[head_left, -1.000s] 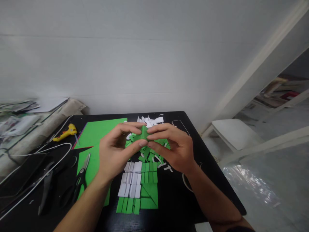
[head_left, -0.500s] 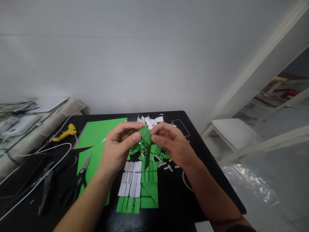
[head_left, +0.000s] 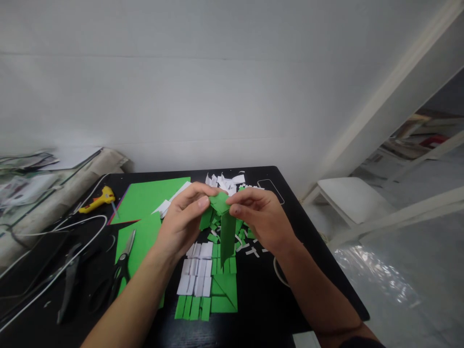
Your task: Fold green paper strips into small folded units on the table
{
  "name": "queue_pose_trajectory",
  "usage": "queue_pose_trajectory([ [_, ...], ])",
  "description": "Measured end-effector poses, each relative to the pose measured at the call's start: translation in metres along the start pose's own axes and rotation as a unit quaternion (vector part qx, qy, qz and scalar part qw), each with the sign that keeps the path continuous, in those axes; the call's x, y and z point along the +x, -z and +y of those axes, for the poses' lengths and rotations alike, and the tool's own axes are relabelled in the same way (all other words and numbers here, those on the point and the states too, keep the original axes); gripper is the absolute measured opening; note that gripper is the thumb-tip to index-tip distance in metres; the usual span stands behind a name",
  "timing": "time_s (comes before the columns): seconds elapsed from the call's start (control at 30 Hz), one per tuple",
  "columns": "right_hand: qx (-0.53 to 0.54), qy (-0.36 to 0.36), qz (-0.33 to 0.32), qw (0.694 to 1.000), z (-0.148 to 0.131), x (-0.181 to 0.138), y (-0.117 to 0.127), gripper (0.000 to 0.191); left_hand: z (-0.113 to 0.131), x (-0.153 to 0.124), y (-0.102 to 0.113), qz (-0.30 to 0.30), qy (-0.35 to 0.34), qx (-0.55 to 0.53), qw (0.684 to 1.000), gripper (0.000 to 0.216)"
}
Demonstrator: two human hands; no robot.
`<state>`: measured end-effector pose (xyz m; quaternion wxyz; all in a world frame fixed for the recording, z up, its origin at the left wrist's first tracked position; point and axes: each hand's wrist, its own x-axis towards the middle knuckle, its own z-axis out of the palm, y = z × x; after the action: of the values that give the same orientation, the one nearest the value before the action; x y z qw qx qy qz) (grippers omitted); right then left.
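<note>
Between both hands, above the table, is a folded green paper piece (head_left: 219,203) with a long strip hanging down from it. My left hand (head_left: 186,212) pinches its left side between thumb and fingers. On its right edge, my right hand (head_left: 261,215) pinches with thumb and index finger. Below lie rows of folded white paper pieces (head_left: 195,276) and folded green paper pieces (head_left: 193,308). A larger green folded square (head_left: 224,294) lies beside them. The hanging strip partly covers more green pieces.
Black-handled scissors (head_left: 123,261) lie on green paper (head_left: 143,237) at left. Farther back are a yellow glue gun (head_left: 102,199), green sheets (head_left: 152,193) and white paper scraps (head_left: 226,181). A white cable (head_left: 97,237) crosses the black table's left side. A white chair (head_left: 344,198) stands at right.
The green paper piece has turned in my hands, and its hanging strip now shows broader and reaches lower. My left hand has shifted slightly right and my right hand slightly too.
</note>
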<state>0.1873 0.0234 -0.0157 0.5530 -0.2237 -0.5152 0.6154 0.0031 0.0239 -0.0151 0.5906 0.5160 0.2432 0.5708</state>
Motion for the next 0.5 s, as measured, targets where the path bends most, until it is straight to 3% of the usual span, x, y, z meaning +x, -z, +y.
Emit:
queue_pose_trajectory([
  [0.37,0.002,0.012,0.014,1.000,0.0037,-0.0016,0.0014,0.016,-0.0033,-0.0007,0.0006,-0.032,-0.008,-0.007,0.999,0.021],
  [0.5,-0.002,0.003,0.017,1.000,0.0020,-0.0019,0.0026,0.016,-0.0003,-0.0026,0.0037,-0.027,-0.077,0.084,0.993,0.015],
])
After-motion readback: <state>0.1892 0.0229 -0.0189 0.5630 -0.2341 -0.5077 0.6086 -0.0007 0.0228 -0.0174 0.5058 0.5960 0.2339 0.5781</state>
